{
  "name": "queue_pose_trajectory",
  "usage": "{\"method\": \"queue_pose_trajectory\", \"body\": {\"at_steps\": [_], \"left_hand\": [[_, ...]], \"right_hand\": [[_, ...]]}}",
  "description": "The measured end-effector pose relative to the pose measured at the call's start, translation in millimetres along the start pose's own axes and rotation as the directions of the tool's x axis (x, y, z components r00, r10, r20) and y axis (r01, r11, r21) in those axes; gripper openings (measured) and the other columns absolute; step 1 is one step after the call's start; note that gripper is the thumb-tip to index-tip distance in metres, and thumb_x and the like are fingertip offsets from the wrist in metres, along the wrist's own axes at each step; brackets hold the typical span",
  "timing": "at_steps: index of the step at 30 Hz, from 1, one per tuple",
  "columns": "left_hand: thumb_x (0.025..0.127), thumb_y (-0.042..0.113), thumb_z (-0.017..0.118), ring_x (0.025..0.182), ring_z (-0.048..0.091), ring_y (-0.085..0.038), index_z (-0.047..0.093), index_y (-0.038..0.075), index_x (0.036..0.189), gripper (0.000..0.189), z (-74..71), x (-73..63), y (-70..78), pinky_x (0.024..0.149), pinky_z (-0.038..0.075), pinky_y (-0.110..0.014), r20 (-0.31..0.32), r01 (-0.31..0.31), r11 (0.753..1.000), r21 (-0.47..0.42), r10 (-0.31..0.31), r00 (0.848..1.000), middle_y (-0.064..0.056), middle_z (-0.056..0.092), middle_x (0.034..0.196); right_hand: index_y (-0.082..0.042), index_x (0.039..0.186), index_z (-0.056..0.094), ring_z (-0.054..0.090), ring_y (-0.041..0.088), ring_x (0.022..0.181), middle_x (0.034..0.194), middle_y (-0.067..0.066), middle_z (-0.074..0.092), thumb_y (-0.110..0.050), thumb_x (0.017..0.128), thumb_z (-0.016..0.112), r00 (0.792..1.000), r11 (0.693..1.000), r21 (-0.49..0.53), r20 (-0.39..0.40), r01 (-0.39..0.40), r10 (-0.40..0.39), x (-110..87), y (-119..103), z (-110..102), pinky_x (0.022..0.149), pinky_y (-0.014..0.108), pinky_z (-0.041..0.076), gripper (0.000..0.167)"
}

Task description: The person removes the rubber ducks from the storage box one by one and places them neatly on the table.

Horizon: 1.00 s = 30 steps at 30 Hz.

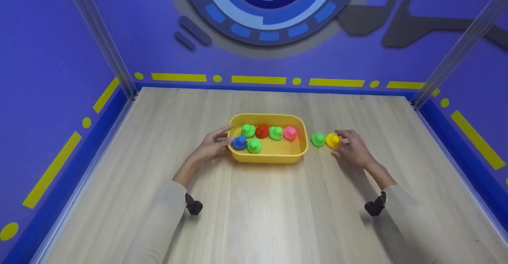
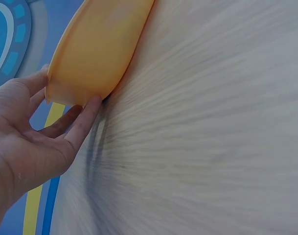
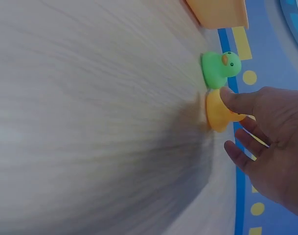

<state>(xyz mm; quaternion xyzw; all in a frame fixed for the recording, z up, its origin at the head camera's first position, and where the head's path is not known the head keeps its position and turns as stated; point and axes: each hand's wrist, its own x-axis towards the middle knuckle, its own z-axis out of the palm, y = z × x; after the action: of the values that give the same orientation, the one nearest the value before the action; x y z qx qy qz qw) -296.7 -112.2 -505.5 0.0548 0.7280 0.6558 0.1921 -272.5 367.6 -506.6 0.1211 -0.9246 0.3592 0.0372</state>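
Observation:
A yellow plastic bin (image 1: pixel 274 158) holds several toy ducks: a blue one (image 1: pixel 239 142), a red one (image 1: pixel 262 131), a pink one (image 1: pixel 290 133) and some green ones (image 1: pixel 254 146). At its left end, my left hand (image 1: pixel 212 145) touches the wall and rim with extended fingers. In the left wrist view, a fingertip meets the bin's lower corner. To the right of the bin, a green duck (image 1: pixel 318 139) stands on the table beside a yellow duck (image 1: pixel 332 140). My right hand (image 1: pixel 353 149) pinches the yellow duck, thumb and forefinger around it; the thumb partly hides it in the right wrist view.
The wood-grain table (image 1: pixel 262 216) is bounded by a blue patterned back wall (image 1: pixel 151 37) and side walls, with metal posts (image 1: pixel 99 37) at the corners. A black wrist device (image 1: pixel 193 206) shows at each sleeve cuff.

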Motion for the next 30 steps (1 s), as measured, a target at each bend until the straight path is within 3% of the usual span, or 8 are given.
{"method": "queue_pose_trajectory", "body": {"at_steps": [11,19,25,30], "left_hand": [[0.104,0.019,0.06,0.136,0.055,-0.035,0.037,0.019,0.16,0.06,-6.4,1.8,3.3,0.111,0.051,-0.046,-0.009,0.0,1.0,0.016,0.001,1.0,-0.021,0.041,0.157],[0.104,0.023,0.061,0.136,0.055,-0.034,0.038,0.026,0.159,0.059,-5.5,0.9,1.0,0.111,0.051,-0.045,0.01,0.005,1.0,0.03,-0.005,1.0,-0.018,0.042,0.156],[0.105,0.024,0.06,0.135,0.055,-0.033,0.037,0.025,0.16,0.059,-4.7,-0.7,-1.0,0.111,0.051,-0.043,0.033,-0.005,1.0,0.017,0.005,0.999,-0.018,0.041,0.157],[0.105,0.024,0.06,0.136,0.055,-0.033,0.037,0.024,0.16,0.06,-4.5,-0.6,-3.4,0.11,0.052,-0.042,0.046,-0.012,1.0,0.018,0.012,0.999,-0.018,0.041,0.158]], "right_hand": [[0.013,0.138,0.052,0.051,0.051,0.123,0.133,0.034,0.054,0.006,0.094,0.066,0.992,0.992,-0.022,-0.024,0.124,-0.124,24.8,-27.2,-13.8,0.1,0.066,0.049,0.047],[0.005,0.143,0.051,0.057,0.043,0.12,0.133,0.029,0.058,-0.001,0.097,0.065,0.989,0.992,-0.002,0.078,0.126,-0.125,39.9,-57.7,-13.3,0.102,0.061,0.052,0.048],[0.006,0.139,0.055,0.061,0.042,0.117,0.13,0.028,0.06,-0.001,0.096,0.067,0.972,0.98,0.026,0.123,0.196,-0.198,45.6,-81.4,-9.7,0.098,0.058,0.055,0.046],[0.004,0.138,0.057,0.059,0.042,0.121,0.134,0.024,0.06,-0.003,0.098,0.066,0.96,0.98,0.053,0.199,0.191,-0.198,56.0,-103.4,-5.0,0.1,0.057,0.055,0.042]]}}
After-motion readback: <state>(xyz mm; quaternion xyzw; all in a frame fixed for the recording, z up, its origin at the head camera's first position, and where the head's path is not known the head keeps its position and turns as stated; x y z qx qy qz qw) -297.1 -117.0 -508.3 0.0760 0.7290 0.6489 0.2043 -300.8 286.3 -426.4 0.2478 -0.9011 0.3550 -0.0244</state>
